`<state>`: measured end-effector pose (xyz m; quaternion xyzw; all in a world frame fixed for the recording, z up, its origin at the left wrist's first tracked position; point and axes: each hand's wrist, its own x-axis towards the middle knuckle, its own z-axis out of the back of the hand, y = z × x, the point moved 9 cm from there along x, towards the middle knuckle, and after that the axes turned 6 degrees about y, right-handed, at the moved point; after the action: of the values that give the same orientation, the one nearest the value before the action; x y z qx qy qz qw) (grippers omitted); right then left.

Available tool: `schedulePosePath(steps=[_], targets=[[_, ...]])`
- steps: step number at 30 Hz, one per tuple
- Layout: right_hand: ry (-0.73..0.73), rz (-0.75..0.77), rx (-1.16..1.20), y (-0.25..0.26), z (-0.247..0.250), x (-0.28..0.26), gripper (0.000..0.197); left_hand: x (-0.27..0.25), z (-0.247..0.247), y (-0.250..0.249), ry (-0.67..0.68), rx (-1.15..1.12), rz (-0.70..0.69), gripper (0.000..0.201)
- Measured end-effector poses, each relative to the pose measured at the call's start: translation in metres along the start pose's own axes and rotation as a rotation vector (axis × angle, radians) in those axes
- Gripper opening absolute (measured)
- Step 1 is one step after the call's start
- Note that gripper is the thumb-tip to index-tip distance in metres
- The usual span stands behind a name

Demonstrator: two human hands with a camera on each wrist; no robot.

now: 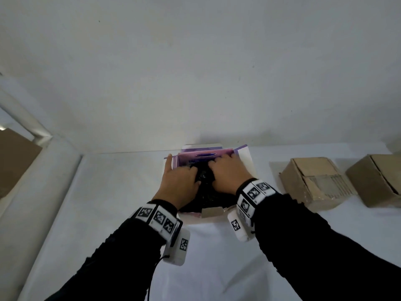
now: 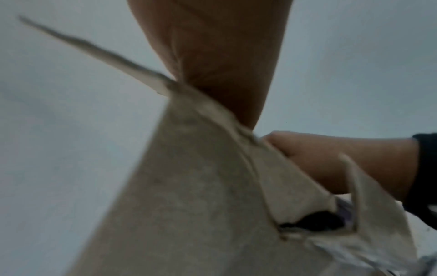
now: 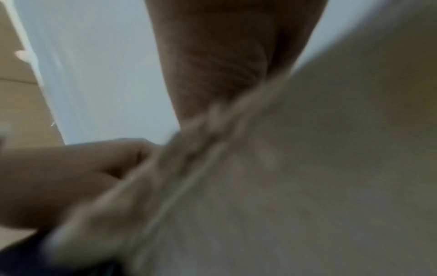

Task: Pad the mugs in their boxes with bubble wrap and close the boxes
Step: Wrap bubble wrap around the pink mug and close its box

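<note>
Head view: an open white-and-purple printed cardboard box (image 1: 243,156) stands on the white worktop (image 1: 121,213) against the pale wall (image 1: 195,61), with both hands inside its mouth. The left hand (image 1: 178,183) lies palm down over a dark, glossy crumpled material (image 1: 205,193) that fills the box; its thumb (image 1: 167,165) stretches along the left flap, and its fingers (image 1: 187,169) bend down into the dark material. Whether they actually grip it cannot be told. The right hand (image 1: 227,172) lies beside it on the same material, fingers (image 1: 223,158) bent toward the purple rear panel; any grip there is likewise hidden. The nature of the dark material cannot be confirmed, and no mug is visible beneath it. Both forearms wear black sleeves (image 1: 325,246) and white wrist bands with black square markers (image 1: 252,194).

Right of the open box, well apart from it, 2 plain brown corrugated cardboard boxes (image 1: 312,181) (image 1: 377,179) sit on the worktop; the nearer shows a clear sheet at its top, too indistinct to identify.

Left wrist view: blurred; the greyish outer box wall (image 2: 189,205) fills the lower frame, the left palm (image 2: 212,46) above its edge, the right hand (image 2: 343,160) reaching in from the right.

Right wrist view: heavily blurred; the box wall (image 3: 307,168), the right palm (image 3: 224,56) and the left hand (image 3: 59,177) are just distinguishable
</note>
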<state>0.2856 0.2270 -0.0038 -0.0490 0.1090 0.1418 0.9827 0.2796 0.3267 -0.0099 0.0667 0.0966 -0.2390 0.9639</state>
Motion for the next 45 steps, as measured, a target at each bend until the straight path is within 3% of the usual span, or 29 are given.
schedulePosePath(steps=[3,6,10,13,15,17,19,23,25,27,33,37,39,42,45], targets=[[-0.231,-0.059,-0.138,-0.016,0.014,-0.018,0.026,-0.013,0.003,0.009,-0.056,0.057,0.018,0.033],[-0.187,-0.023,-0.151,-0.021,-0.008,-0.025,0.032,-0.018,-0.008,0.009,0.02,0.136,-0.002,0.044],[-0.136,-0.026,-0.135,-0.019,-0.015,-0.022,0.035,-0.014,-0.012,0.006,0.156,0.143,-0.037,0.043],[-0.251,0.01,-0.018,-0.015,0.006,-0.034,0.021,-0.02,0.007,0.001,0.023,0.118,-0.041,0.037],[-0.286,0.16,0.203,-0.003,0.012,-0.048,0.015,-0.029,0.014,-0.006,-0.101,0.043,-0.113,0.032],[-0.157,0.284,0.334,0.014,-0.004,-0.061,0.015,-0.04,0.01,-0.014,-0.177,-0.024,-0.213,0.02],[-0.092,0.307,0.311,0.023,-0.017,-0.069,0.018,-0.05,0.008,-0.016,-0.217,-0.045,-0.252,0.021],[-0.011,0.239,0.302,0.019,-0.02,-0.066,0.039,-0.064,0.001,-0.022,-0.164,-0.053,-0.295,0.048],[-0.068,0.238,0.193,0.02,-0.012,-0.068,0.042,-0.071,-0.006,-0.027,-0.166,0.009,-0.313,0.056],[-0.172,0.223,0.05,0.02,-0.008,-0.076,0.04,-0.078,-0.012,-0.027,-0.176,0.07,-0.298,0.058],[-0.188,0.206,-0.087,0.019,-0.025,-0.092,0.042,-0.082,-0.011,-0.026,-0.262,0.122,-0.256,0.054],[-0.035,0.164,-0.088,0.019,-0.028,-0.086,0.044,-0.075,-0.013,-0.033,-0.061,0.142,-0.195,0.082],[0.028,0.149,-0.051,0.02,-0.025,-0.084,0.043,-0.068,-0.014,-0.034,-0.04,0.105,-0.166,0.091],[-0.024,0.106,-0.043,0.015,-0.01,-0.084,0.039,-0.069,-0.01,-0.034,-0.048,0.13,-0.157,0.074],[-0.111,0.056,-0.088,0.003,-0.007,-0.087,0.053,-0.077,-0.01,-0.028,-0.157,0.143,-0.138,0.063]])
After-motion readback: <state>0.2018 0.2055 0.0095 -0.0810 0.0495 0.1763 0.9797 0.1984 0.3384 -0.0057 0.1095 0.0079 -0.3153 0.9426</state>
